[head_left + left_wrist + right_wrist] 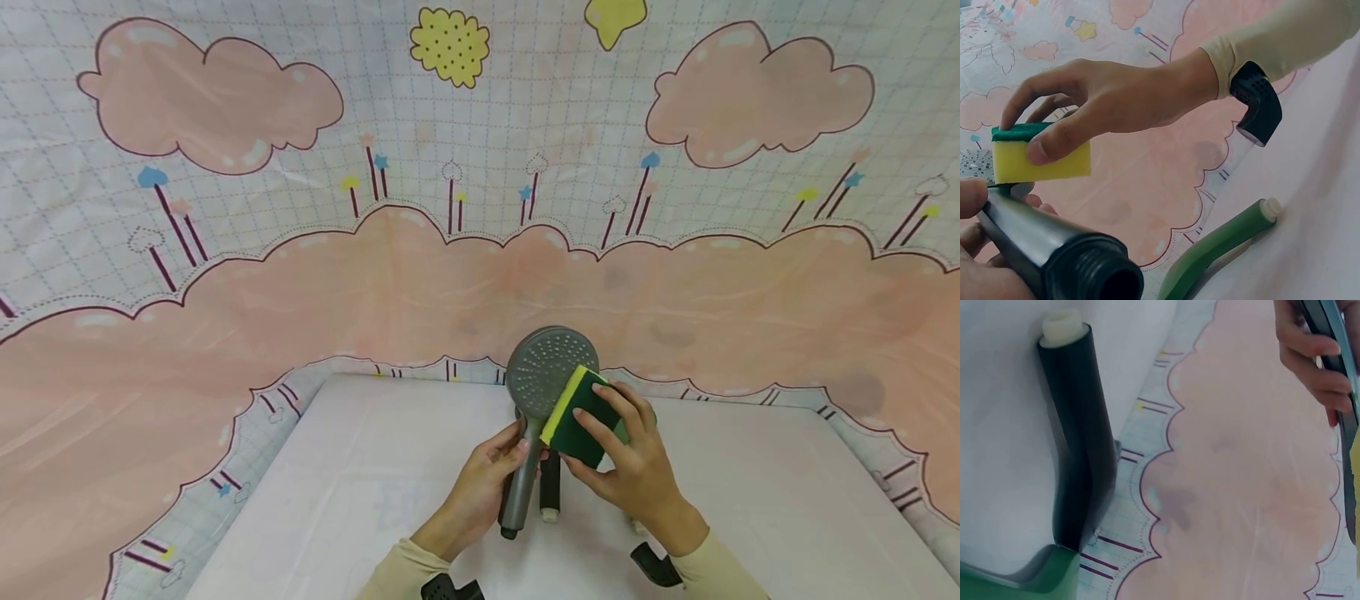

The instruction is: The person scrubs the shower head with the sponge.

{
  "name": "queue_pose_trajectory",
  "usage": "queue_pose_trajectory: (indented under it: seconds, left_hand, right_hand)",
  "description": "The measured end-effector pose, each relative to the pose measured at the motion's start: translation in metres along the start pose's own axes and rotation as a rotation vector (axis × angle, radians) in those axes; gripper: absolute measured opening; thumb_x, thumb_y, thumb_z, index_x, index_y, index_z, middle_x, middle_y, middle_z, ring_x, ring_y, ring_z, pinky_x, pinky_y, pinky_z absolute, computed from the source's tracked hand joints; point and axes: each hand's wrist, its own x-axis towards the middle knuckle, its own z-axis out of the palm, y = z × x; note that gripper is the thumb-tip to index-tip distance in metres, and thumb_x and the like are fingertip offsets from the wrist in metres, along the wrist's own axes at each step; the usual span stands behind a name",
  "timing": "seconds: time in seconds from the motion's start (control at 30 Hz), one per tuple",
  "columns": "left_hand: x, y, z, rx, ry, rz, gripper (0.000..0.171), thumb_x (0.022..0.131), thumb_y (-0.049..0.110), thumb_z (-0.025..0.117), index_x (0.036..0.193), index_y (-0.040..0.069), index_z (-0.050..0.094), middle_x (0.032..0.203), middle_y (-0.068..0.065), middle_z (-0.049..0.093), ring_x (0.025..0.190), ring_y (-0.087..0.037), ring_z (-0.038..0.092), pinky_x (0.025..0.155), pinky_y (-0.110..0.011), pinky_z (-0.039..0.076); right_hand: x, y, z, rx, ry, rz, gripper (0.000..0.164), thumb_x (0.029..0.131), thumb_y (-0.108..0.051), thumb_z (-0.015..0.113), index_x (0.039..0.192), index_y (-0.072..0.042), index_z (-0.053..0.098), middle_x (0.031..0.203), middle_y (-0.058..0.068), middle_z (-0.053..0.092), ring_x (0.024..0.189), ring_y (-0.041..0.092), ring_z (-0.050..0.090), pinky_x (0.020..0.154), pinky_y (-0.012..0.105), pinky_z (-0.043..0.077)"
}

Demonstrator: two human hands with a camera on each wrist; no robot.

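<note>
My left hand grips a grey shower head by its handle, the round nozzle face turned toward me and tilted upward. My right hand pinches a green and yellow sponge between thumb and spread fingers. The sponge's yellow edge lies over the lower right of the nozzle face and the neck in the head view; whether it touches there I cannot tell. In the left wrist view the threaded handle end points toward the camera. The right wrist view shows only a sliver of the sponge.
Behind the hands lies a dark handle with a cream tip, on the white table. It meets a green part in the right wrist view. A green handle shows in the left wrist view. Patterned cloth hangs behind the table.
</note>
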Motion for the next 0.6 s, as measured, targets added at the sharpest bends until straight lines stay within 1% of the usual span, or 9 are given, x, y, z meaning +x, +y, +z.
queue_pose_trajectory:
  seconds: [0.1,0.2,0.37,0.47,0.6]
  left_hand:
    - [-0.001,0.0,0.0,-0.011,-0.024,0.003,0.059,0.102,0.031,0.052,0.153,0.009,0.033,0.138,-0.019,0.054,0.127,-0.026,0.053,0.101,-0.031,0.048]
    - [-0.001,0.0,-0.001,-0.013,-0.052,0.003,0.058,0.103,0.029,0.049,0.154,0.008,0.03,0.143,-0.022,0.05,0.13,-0.025,0.051,0.106,-0.035,0.045]
    - [-0.001,0.0,-0.002,-0.038,-0.06,-0.005,0.059,0.104,0.028,0.049,0.155,0.008,0.027,0.149,-0.02,0.044,0.13,-0.021,0.051,0.113,-0.044,0.038]
    - [-0.001,0.0,-0.001,-0.058,-0.05,-0.006,0.06,0.104,0.027,0.049,0.155,0.007,0.025,0.156,-0.016,0.035,0.132,-0.02,0.048,0.113,-0.042,0.039]
    - [0.0,-0.001,0.0,-0.077,-0.038,-0.008,0.061,0.104,0.026,0.048,0.156,0.006,0.023,0.162,-0.014,0.024,0.143,-0.024,0.036,0.115,-0.039,0.036]
  right_hand:
    - [0.003,0.002,-0.001,-0.012,-0.002,0.007,0.051,0.093,-0.055,0.057,0.115,-0.009,0.068,0.129,0.025,0.056,0.118,0.046,0.048,0.117,0.019,0.024]
    - [0.004,0.003,-0.002,-0.02,-0.001,0.012,0.051,0.092,-0.055,0.057,0.114,-0.01,0.068,0.129,0.025,0.056,0.118,0.047,0.048,0.117,0.019,0.024]
    - [0.003,0.001,0.0,0.007,-0.004,0.008,0.052,0.093,-0.055,0.057,0.115,-0.009,0.068,0.129,0.025,0.056,0.12,0.046,0.047,0.118,0.021,0.024]
    - [0.001,-0.002,0.004,0.027,-0.019,-0.003,0.051,0.093,-0.055,0.057,0.115,-0.01,0.068,0.129,0.024,0.056,0.12,0.045,0.046,0.119,0.023,0.024]
    - [-0.002,-0.006,0.008,0.042,-0.037,-0.008,0.051,0.093,-0.055,0.057,0.115,-0.01,0.069,0.129,0.024,0.056,0.121,0.044,0.046,0.119,0.026,0.023]
